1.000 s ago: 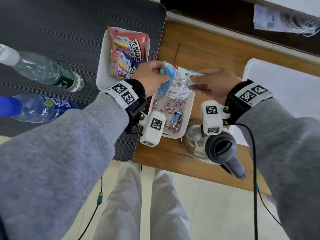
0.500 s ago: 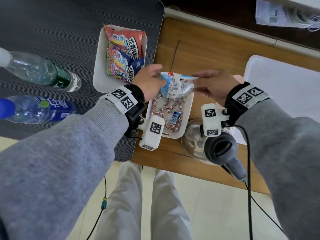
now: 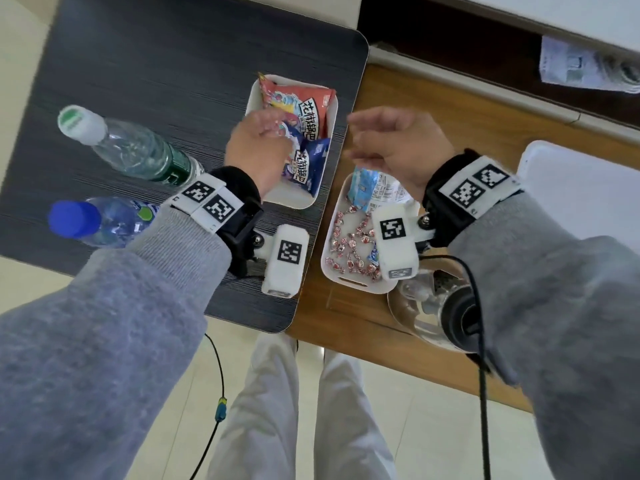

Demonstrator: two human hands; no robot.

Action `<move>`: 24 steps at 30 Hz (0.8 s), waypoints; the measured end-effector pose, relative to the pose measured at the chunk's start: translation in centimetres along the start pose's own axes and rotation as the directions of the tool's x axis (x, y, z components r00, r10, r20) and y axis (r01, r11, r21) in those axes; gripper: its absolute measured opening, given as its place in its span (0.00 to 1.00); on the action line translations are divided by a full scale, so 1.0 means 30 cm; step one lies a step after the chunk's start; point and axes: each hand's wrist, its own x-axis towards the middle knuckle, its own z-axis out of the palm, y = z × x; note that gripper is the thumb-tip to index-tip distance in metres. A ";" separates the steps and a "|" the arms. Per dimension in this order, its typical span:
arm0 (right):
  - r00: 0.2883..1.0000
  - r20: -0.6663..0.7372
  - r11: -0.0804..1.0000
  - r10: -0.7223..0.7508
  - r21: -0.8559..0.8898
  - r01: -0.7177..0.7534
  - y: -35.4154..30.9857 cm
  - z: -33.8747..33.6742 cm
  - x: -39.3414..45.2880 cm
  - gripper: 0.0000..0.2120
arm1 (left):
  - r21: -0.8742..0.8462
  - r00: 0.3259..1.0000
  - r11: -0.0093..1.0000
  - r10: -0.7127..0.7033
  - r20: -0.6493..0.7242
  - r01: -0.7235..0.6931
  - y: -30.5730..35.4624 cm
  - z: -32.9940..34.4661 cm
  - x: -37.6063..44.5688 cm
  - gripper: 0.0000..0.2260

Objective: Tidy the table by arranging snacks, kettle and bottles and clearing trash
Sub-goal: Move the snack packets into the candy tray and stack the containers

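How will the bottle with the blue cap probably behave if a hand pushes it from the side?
The blue-capped bottle seems to lie on its side on the dark table, so it would likely roll rather than slide. Its clear plastic body looks thin and smooth, so probably light, slightly slippery and easy to dent. How full it is cannot be judged.

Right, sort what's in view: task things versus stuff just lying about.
Task things:
red and blue snack bags in a white tray
small packet and wrapped candies in a second tray
green-capped bottle
blue-capped bottle
glass kettle

Lying about:
printed paper
white board
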 end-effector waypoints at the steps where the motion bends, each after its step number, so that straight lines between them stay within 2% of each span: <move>1: 1.000 0.008 1.000 0.006 -0.022 -0.006 0.003 0.014 -0.006 0.13 | 0.013 1.000 1.000 -0.020 -0.003 0.020 0.000 0.007 -0.002 0.17; 3: 1.000 0.009 0.998 0.016 -0.065 -0.016 0.018 0.042 -0.010 0.14 | 0.028 1.000 0.999 -0.020 -0.003 0.021 -0.005 0.024 0.002 0.13; 7: 1.000 -0.011 0.975 -0.014 -0.222 0.011 0.052 0.070 -0.005 0.26 | 0.031 0.997 0.998 -0.059 0.043 0.058 -0.009 0.064 0.012 0.08; 11: 0.997 -0.036 0.906 -0.070 -0.421 0.048 0.061 0.067 -0.015 0.28 | 0.110 0.992 0.993 -0.048 0.120 0.035 -0.037 0.096 0.047 0.18; 19: 0.998 -0.053 0.852 -0.039 -0.524 0.005 0.087 0.087 0.029 0.31 | 0.121 0.983 0.990 -0.097 0.156 0.078 -0.175 0.157 0.154 0.35; 22: 0.998 -0.068 0.844 -0.008 -0.535 -0.030 0.077 0.101 0.046 0.32 | 0.106 0.982 0.991 -0.100 0.159 0.084 -0.172 0.149 0.148 0.34; 24: 0.996 -0.084 0.824 -0.016 -0.565 -0.034 0.071 0.104 0.064 0.29 | 0.094 0.983 0.993 -0.091 0.162 0.076 -0.144 0.129 0.130 0.32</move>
